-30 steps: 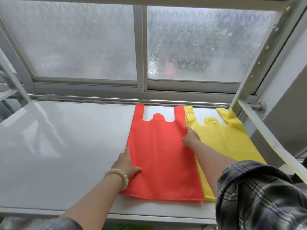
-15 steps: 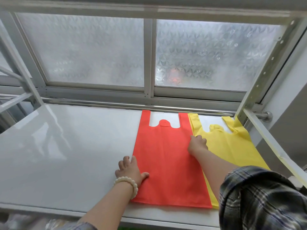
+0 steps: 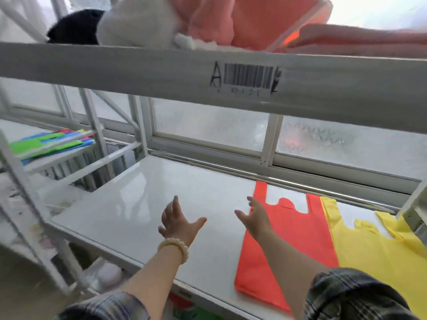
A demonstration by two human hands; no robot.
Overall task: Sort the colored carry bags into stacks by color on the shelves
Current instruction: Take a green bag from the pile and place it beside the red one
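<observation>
- Red bag (image 3: 288,245) lies flat on the white shelf (image 3: 143,204), lower right of frame, beside the yellow bag (image 3: 374,257).
- Left hand (image 3: 176,221) and right hand (image 3: 256,218) hover mid-frame, fingers spread, holding nothing.

The white shelf (image 3: 143,204) lies bare left of the red bag (image 3: 288,245) and yellow bag (image 3: 369,255); the upper shelf beam (image 3: 138,68) overhangs, limiting headroom.
</observation>
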